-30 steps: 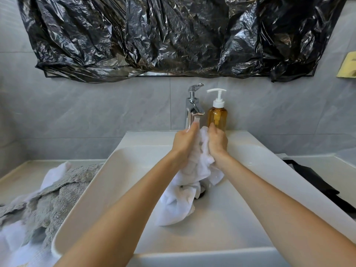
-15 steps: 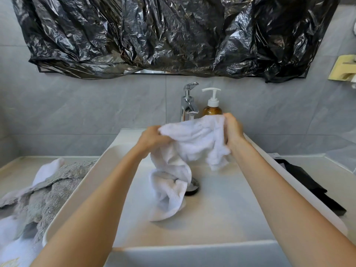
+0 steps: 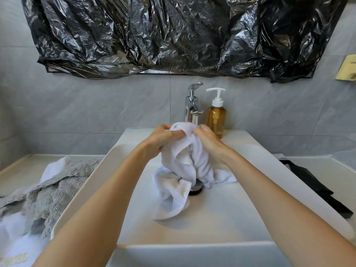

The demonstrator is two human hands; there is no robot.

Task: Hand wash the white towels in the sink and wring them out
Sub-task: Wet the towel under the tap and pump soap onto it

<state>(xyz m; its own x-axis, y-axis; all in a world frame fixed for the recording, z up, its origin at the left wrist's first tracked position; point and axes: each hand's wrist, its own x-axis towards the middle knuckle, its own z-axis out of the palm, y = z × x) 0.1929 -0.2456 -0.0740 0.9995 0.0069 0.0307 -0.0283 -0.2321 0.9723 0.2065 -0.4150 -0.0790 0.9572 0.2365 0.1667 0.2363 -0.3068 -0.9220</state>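
Nearest the camera, the sink shows a smooth, glossy white basin with a thick squared front rim, and its floor looks shallow and flat. Over its middle, the white towel hangs in soft, ribbed folds, its lower end pooled on the basin floor and partly covering the dark round drain. The left hand grips the bunched top of the cloth, fingers curled in tight; the right hand pinches the same bunch from the other side, fingers closed on the fabric. The two hands sit close together, just under the tap.

Judging from this, the scrubbing of this towel is under way and wringing is not yet done: the cloth hangs loose, not twisted.

Off to the left, a shaggy grey towel lies heaped on the counter with more white cloth under it, seemingly waiting its turn.

Further back stand the chrome faucet, whether running cannot be told, and an amber pump bottle with a white head. Above, crinkled black plastic sheeting drapes the wall.
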